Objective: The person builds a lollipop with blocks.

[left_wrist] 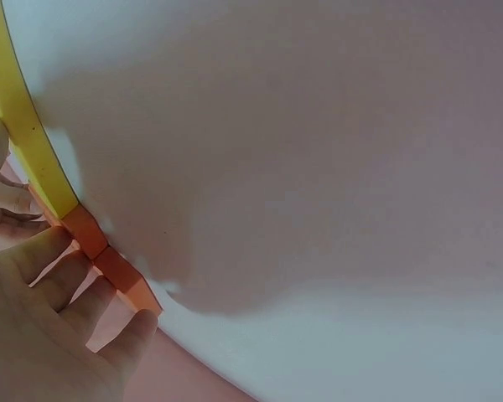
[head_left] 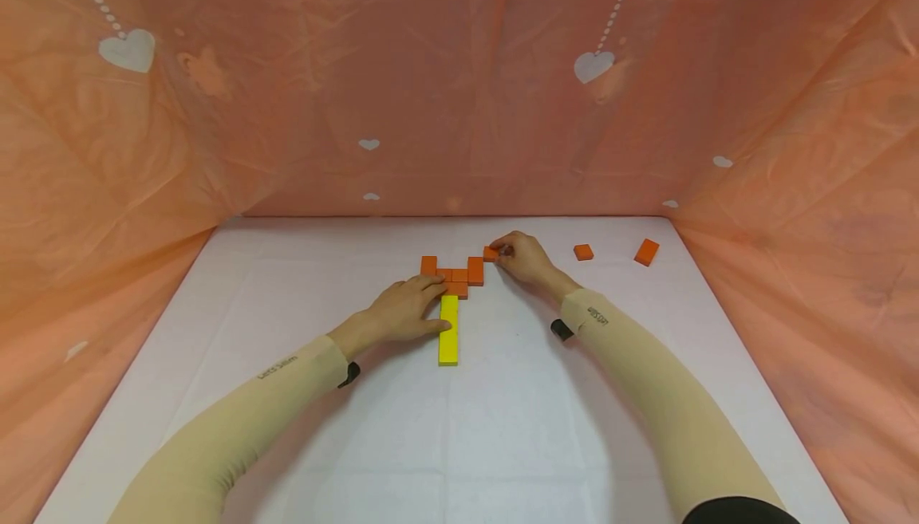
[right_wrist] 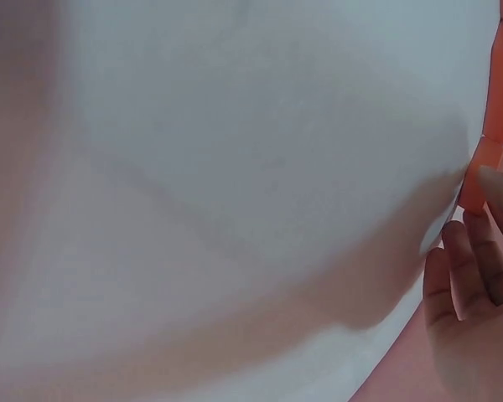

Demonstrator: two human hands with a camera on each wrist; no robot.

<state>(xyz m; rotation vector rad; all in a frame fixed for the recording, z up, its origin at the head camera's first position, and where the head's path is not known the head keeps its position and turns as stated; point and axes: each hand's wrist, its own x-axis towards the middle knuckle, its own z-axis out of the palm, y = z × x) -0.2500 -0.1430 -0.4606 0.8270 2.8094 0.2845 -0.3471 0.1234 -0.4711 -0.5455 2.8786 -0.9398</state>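
Several orange blocks (head_left: 475,271) lie flat on the table in a stepped pattern, above a yellow strip (head_left: 448,348) that points toward me. My left hand (head_left: 408,310) rests over them from the left, its extended fingers touching the orange blocks and its thumb on the yellow strip. In the left wrist view, those fingers lie along the edge of the orange blocks (left_wrist: 126,280). At the pattern's upper right, my right hand (head_left: 527,259) pinches a small orange block (head_left: 491,254) between thumb and fingers. The right wrist view shows this block (right_wrist: 483,159) against its neighbour; the pinching fingertips are partly hidden.
Farther right lie a small orange block (head_left: 584,252) and a longer orange block (head_left: 647,252), apart from each other. The white table (head_left: 345,444) is bounded at the back and sides by an orange-pink cloth (head_left: 459,109) with pale hearts.
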